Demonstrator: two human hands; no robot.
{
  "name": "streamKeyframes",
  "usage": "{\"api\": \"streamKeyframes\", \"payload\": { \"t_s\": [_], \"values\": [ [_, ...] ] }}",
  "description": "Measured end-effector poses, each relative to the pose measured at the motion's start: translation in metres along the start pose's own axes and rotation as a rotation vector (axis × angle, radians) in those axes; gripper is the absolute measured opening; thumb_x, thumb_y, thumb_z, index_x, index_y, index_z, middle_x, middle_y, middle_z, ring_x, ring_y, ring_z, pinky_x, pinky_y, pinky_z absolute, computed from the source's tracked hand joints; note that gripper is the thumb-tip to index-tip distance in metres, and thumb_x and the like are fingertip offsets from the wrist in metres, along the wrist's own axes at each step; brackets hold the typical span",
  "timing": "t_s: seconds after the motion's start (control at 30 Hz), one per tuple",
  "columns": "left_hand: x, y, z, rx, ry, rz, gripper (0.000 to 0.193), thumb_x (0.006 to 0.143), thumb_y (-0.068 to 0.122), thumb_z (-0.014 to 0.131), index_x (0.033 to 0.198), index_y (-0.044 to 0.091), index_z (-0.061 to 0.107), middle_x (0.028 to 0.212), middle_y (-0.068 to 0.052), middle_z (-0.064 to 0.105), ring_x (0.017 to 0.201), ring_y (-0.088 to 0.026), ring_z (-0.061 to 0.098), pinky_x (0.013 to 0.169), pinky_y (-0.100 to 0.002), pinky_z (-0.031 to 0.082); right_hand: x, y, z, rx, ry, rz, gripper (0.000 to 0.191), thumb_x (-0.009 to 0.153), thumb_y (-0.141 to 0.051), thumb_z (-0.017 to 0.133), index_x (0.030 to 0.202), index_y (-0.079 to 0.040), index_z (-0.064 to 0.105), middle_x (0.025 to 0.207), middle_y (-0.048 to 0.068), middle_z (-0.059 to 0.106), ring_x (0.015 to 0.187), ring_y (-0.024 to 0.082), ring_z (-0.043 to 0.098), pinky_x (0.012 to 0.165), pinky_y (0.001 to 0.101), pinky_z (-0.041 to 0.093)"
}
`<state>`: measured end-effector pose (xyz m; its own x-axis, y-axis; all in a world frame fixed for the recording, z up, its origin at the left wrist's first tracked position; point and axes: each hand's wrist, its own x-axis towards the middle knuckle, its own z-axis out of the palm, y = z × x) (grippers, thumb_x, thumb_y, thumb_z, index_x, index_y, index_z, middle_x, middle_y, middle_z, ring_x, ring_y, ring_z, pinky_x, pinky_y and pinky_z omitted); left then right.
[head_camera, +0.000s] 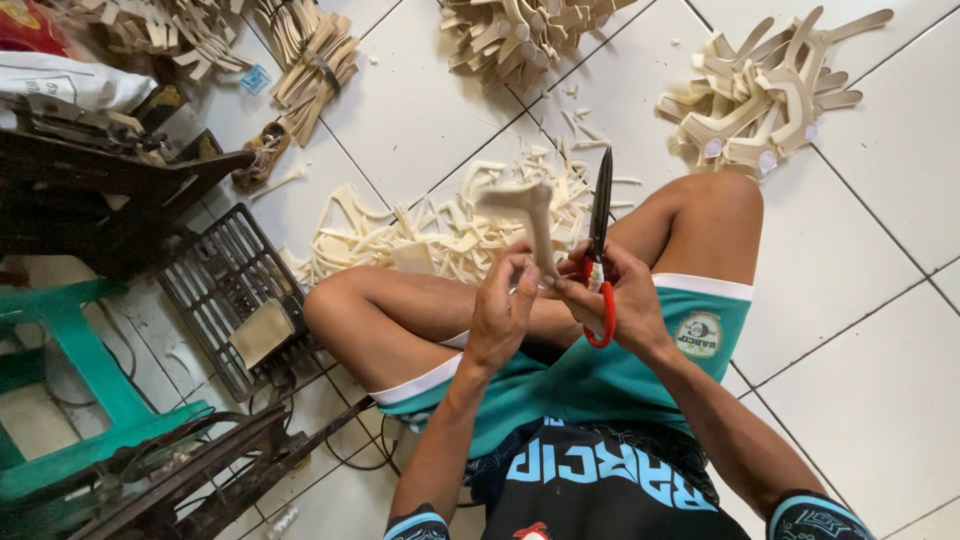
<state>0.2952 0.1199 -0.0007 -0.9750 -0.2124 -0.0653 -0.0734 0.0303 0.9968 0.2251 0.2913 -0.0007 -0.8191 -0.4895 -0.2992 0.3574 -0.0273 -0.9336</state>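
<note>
my left hand (500, 310) has its grip clamped on the stem of a pale strap (530, 215), held upright above my crossed legs. my right hand (625, 300) grips the red handles of the scissors (600, 215), blades together and pointing up, just beside the strap. under both, on the tiled floor (870, 300), lies a heap of pale offcuts (430, 235) between my knees. farther out sit piles of straps (765, 100), top right and top middle. at my left stand a black grate (225, 285) and a green stool (90, 390).
</note>
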Motion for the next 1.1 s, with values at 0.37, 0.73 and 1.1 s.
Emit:
{"api": "streamKeyframes", "payload": {
  "t_s": [0.37,0.73,1.1],
  "values": [
    [-0.002,0.014,0.019,0.56,0.347,0.28,0.021,0.092,0.012,0.079,0.112,0.007,0.073,0.107,-0.01,0.075,0.1,-0.028,0.074,0.085,-0.039,0.06,-0.005,0.013,0.011,-0.552,0.226,-0.463,0.039,0.088,-0.012,0.082,0.118,0.0,0.061,0.096,0.004,0.074,0.085,0.008,0.073,0.07,0.0243,0.059],
    [0.002,-0.012,0.006,-0.107,-0.013,0.049,0.022,0.108,0.019,0.06,0.108,-0.003,0.065,0.114,-0.007,0.073,0.107,-0.022,0.07,0.096,-0.036,0.056,-0.002,0.0,0.001,-0.113,0.051,-0.11,0.035,0.086,-0.01,0.078,0.114,0.0,0.06,0.094,0.002,0.073,0.081,0.006,0.068,0.068,0.0237,0.055],
    [0.014,-0.014,-0.017,0.267,0.324,-0.016,0.024,0.104,0.022,0.061,0.107,-0.001,0.067,0.092,-0.01,0.073,0.087,-0.015,0.069,0.081,-0.031,0.056,-0.037,0.006,-0.036,-0.468,-0.127,-0.092,0.031,0.095,-0.033,0.063,0.102,-0.004,0.069,0.071,0.003,0.066,0.059,0.009,0.06,0.054,0.0227,0.048]
  ]
}}
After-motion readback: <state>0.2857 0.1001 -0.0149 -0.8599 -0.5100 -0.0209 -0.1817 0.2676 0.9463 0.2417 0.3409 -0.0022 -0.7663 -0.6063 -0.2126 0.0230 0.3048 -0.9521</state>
